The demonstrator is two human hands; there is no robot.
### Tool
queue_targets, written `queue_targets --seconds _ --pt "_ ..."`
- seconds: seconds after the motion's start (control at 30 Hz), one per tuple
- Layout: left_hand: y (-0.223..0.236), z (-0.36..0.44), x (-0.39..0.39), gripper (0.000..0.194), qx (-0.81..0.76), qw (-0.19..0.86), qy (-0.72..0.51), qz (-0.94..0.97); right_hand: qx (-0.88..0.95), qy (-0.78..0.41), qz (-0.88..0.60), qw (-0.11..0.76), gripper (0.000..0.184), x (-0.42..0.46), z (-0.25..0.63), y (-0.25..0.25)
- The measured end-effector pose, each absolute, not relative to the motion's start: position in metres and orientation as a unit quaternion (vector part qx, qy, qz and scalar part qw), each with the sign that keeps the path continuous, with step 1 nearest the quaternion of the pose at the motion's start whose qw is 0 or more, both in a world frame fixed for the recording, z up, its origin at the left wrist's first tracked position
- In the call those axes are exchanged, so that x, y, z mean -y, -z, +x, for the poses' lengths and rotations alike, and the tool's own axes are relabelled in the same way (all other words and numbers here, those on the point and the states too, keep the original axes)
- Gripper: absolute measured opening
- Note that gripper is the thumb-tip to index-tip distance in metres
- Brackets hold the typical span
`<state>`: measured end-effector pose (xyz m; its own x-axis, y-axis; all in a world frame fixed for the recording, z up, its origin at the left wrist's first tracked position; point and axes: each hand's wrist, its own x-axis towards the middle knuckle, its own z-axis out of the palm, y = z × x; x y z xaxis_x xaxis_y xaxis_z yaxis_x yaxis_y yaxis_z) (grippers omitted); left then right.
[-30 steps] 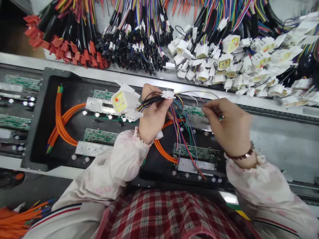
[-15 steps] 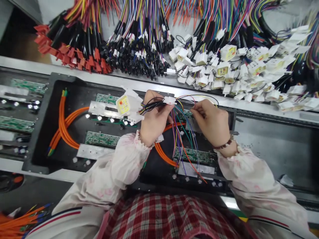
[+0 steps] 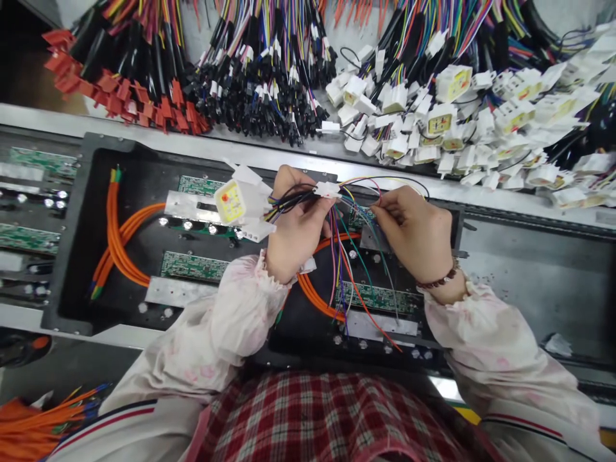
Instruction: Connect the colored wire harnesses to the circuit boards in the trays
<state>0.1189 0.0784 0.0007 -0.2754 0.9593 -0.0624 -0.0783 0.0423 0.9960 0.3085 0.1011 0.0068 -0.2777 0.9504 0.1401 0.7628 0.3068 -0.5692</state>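
Note:
My left hand (image 3: 296, 231) is closed around a wire harness, gripping its black and coloured wires near a small white connector (image 3: 327, 189) above the thumb. A large white connector housing (image 3: 242, 202) with a yellow and red face sticks out to the left of that hand. Several loose coloured wires (image 3: 355, 292) fan out from the small connector and hang over a black enclosure (image 3: 72, 282). To the right, my right hand (image 3: 416, 224) is pinched at the fingertips on thin wires of this harness; exactly which ones is hard to make out.
Inside the enclosure are green circuit boards (image 3: 195, 264), metal plates (image 3: 180, 292) and orange cables (image 3: 118, 247). Along the back lie bundles with red connectors (image 3: 129, 102), black connectors (image 3: 269, 96) and white connectors (image 3: 447, 122). More orange cables (image 3: 43, 423) lie at lower left.
My right hand has moved slightly right, away from the left hand, still pinching. Some bluish wires have swung to the right. The view has shifted a little; my left hand keeps its hold.

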Motion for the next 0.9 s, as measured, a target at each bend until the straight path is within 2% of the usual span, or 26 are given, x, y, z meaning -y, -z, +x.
queue_targets --seconds 0.27,0.4,0.47,0.6,0.67,0.77,0.9 --pt "-0.007 0.118 -0.075 0.044 -0.568 0.471 -0.551 0.389 0.785 -0.198 -0.548 0.211 0.007 -0.102 0.311 -0.006" --pt "-0.013 0.119 -0.075 0.039 -0.568 0.482 -0.546 0.383 0.786 -0.142 -0.565 0.208 0.013 -0.093 0.310 -0.017" --pt "-0.012 0.119 -0.074 0.038 -0.569 0.478 -0.547 0.386 0.810 -0.124 -0.543 0.183 0.016 -0.089 0.309 -0.022" --pt "-0.006 0.118 -0.075 0.038 -0.571 0.451 -0.564 0.391 0.849 -0.163 -0.489 0.118 0.013 -0.085 0.318 -0.029" --pt "-0.006 0.119 -0.076 0.040 -0.565 0.457 -0.571 0.381 0.839 -0.145 -0.508 0.128 0.012 -0.085 0.327 -0.033" --pt "-0.008 0.121 -0.079 0.042 -0.577 0.465 -0.559 0.372 0.817 -0.106 -0.534 0.189 0.013 -0.086 0.333 -0.036" --pt "-0.009 0.123 -0.081 0.042 -0.588 0.461 -0.555 0.366 0.814 -0.142 -0.514 0.229 0.008 -0.091 0.322 -0.028"
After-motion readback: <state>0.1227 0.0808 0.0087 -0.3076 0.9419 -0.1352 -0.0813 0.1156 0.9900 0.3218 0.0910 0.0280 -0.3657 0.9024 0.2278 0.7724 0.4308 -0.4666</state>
